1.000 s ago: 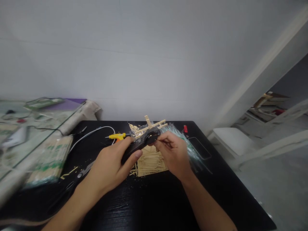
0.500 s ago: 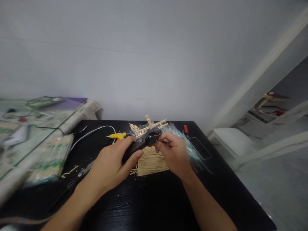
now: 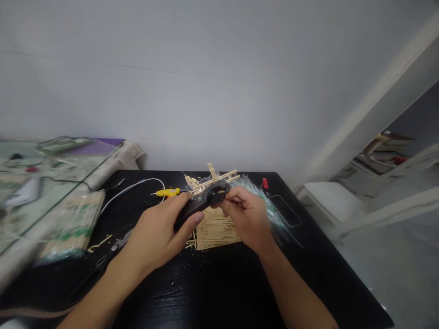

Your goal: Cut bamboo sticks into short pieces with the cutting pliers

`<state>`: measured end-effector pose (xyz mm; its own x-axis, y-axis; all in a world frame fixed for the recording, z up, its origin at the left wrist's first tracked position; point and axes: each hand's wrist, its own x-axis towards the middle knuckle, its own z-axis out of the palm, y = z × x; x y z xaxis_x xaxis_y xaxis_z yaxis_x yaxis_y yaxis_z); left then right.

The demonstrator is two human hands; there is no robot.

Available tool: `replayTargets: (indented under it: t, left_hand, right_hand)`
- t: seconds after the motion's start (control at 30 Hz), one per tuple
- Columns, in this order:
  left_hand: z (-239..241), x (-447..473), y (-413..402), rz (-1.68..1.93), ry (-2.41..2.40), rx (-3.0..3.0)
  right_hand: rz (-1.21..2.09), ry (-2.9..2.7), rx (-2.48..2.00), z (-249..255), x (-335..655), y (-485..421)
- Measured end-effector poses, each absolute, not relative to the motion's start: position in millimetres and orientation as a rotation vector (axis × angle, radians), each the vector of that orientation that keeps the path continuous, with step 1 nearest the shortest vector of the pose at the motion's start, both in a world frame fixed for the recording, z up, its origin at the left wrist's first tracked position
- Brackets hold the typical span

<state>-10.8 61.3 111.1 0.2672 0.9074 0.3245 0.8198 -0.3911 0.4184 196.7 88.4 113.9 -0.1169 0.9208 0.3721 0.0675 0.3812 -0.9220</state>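
Observation:
My left hand (image 3: 159,228) is wrapped round a black hand tool (image 3: 216,194) with a rounded head, its exact kind not clear. Beside that head, my right hand (image 3: 248,217) is closed in a pinch, and whatever lies between its fingertips is hidden. Below both hands a sheet of thin wooden sticks (image 3: 217,233) lies on the black table (image 3: 236,288). Behind the tool stands a small frame of joined wooden sticks (image 3: 213,172), with clear plastic around it.
A yellow glue gun (image 3: 168,193) with a white cable lies left of the tool. Packs of wooden sticks (image 3: 73,224) rest at the left, near dark-handled scissors (image 3: 101,261). Plastic sleeves (image 3: 270,210) and a red item (image 3: 265,183) are at the right. A white stool (image 3: 324,198) stands beyond the table.
The black tool's head has tilted and shifted very slightly. Both hands keep almost the same place and grip.

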Motion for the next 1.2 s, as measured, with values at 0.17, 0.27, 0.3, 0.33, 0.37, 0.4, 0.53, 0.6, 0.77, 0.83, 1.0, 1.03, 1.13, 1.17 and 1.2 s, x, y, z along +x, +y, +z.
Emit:
replayTargets:
  t: [0.17, 0.27, 0.3, 0.33, 0.37, 0.4, 0.53, 0.6, 0.77, 0.83, 1.0, 1.03, 1.13, 1.17, 1.2]
  left_hand:
    - [110.1, -11.5, 61.9, 0.813, 1.602, 2.362]
    - [109.7, -11.9, 61.6, 0.843, 1.575, 2.36]
    - [109.8, -11.9, 61.6, 0.845, 1.57, 2.355]
    - [109.9, -11.9, 61.6, 0.842, 1.566, 2.35]
    - [110.0, -11.9, 61.6, 0.837, 1.565, 2.345]
    - [110.1, -11.8, 61.7, 0.83, 1.564, 2.343]
    - [109.2, -11.5, 62.7, 0.816, 1.552, 2.337]
    - [108.3, -11.4, 63.0, 0.82, 1.548, 2.338]
    - [109.3, -10.2, 61.5, 0.811, 1.6, 2.359]
    - [111.0, -9.1, 60.3, 0.806, 1.615, 2.355]
    - [111.3, -7.3, 65.1, 0.804, 1.585, 2.287]
    - [109.3, -6.9, 68.0, 0.827, 1.579, 2.262]
    - [97.0, -3.9, 76.4, 0.939, 1.552, 2.079]
    - [90.7, -2.0, 77.3, 0.961, 1.528, 1.966]
    - [83.4, 0.4, 76.5, 0.98, 1.477, 1.837]
  right_hand:
    - [0.957, -1.506, -0.918, 112.4, 197.4, 87.7]
    - [0.954, -1.508, -0.925, 111.4, 197.9, 88.5]
    - [0.957, -1.507, -0.924, 111.2, 198.1, 88.9]
    - [0.962, -1.505, -0.918, 111.1, 198.1, 89.3]
    - [0.968, -1.502, -0.908, 111.2, 198.1, 89.7]
    - [0.975, -1.499, -0.898, 111.3, 197.9, 89.9]
    - [0.994, -1.495, -0.878, 112.5, 197.2, 89.4]
    - [1.003, -1.489, -0.875, 113.0, 197.1, 88.9]
    - [0.994, -1.502, -0.879, 111.3, 197.9, 88.8]
    - [0.982, -1.523, -0.892, 109.5, 198.3, 89.1]
    - [0.971, -1.56, -0.903, 106.9, 199.0, 88.2]
    - [0.97, -1.555, -0.9, 107.1, 199.3, 87.3]
    - [0.968, -1.519, -0.885, 107.4, 202.0, 81.7]
    - [0.976, -1.517, -0.874, 106.7, 203.7, 79.0]
    - [0.99, -1.521, -0.863, 105.2, 205.8, 75.9]
